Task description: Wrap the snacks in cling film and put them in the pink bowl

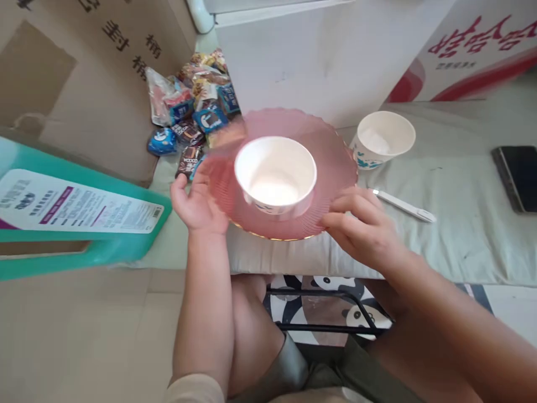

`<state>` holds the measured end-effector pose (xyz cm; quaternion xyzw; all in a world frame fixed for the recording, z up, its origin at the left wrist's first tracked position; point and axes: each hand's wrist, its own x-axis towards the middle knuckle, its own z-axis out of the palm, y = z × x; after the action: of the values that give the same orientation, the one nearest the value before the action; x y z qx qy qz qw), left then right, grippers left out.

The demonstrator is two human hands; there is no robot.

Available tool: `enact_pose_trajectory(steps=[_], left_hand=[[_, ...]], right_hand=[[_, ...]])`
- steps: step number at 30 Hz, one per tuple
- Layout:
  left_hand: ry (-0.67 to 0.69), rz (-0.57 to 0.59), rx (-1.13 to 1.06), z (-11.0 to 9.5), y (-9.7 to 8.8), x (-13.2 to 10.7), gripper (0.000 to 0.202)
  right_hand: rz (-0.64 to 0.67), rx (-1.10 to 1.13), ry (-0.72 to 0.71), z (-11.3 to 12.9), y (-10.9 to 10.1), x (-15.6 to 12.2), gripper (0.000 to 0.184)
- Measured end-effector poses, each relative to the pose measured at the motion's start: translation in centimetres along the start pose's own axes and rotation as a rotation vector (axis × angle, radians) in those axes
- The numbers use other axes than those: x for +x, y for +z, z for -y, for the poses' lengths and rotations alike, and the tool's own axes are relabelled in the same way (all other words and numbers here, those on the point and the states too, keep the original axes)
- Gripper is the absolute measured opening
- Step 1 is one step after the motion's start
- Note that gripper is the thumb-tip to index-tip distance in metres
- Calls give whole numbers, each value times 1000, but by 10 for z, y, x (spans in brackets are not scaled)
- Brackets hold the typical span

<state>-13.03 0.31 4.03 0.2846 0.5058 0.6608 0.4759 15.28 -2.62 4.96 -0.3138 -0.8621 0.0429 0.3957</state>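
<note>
A translucent pink plate (335, 157) with a scalloped gold rim is held up between my two hands. On it stands a white paper bowl (276, 162), upright, its inside white and nothing distinct showing in it. My left hand (201, 204) supports the plate's left side from below, palm up; its fingers show blurred through the pink. At the lower right rim, my right hand (363, 224) grips the edge between thumb and fingers. Just beyond that hand is a second paper bowl (367, 158), patterned blue-green, with something whitish inside. A slim white-handled tool (405, 206) lies beside my right hand.
Wrapped snacks (197, 112) are heaped at the back left, against a cardboard box (104, 101). A green jug (138, 229) stands at the left. White boxes (302, 61) line the back. A dark phone (518, 176) lies far right on the pale cloth (457, 240).
</note>
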Motion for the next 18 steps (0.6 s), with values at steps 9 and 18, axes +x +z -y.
enact_pose_trajectory(steps=[9,18], left_hand=[[444,451,354,31,66,-17,37],[705,819,1109,31,102,-42,12]], right_hand=[[-99,-143,58,-43,-23,-84,30],[-53,-90,84,-53,-23,-89,38]])
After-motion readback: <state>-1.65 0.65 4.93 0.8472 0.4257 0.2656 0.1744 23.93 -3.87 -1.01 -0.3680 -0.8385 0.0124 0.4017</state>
